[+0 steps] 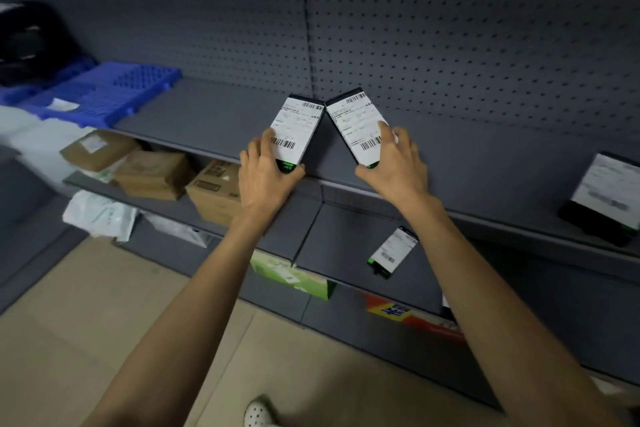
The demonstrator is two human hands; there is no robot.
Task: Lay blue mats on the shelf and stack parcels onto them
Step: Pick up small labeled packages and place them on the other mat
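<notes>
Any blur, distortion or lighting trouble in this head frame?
Head view: wide-angle bowing bends the shelf edge; the far-right parcel and left-edge items smear, label unreadable; the two black parcels under the left hand and right hand stay sharp; lighting dim, no glare.

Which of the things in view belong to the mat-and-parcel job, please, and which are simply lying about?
Job:
- blue mats on the shelf
- black parcel in the left hand
- black parcel under the right hand
- labelled parcels at right

Lying about:
- cardboard boxes
- white poly bags
- green carton
</notes>
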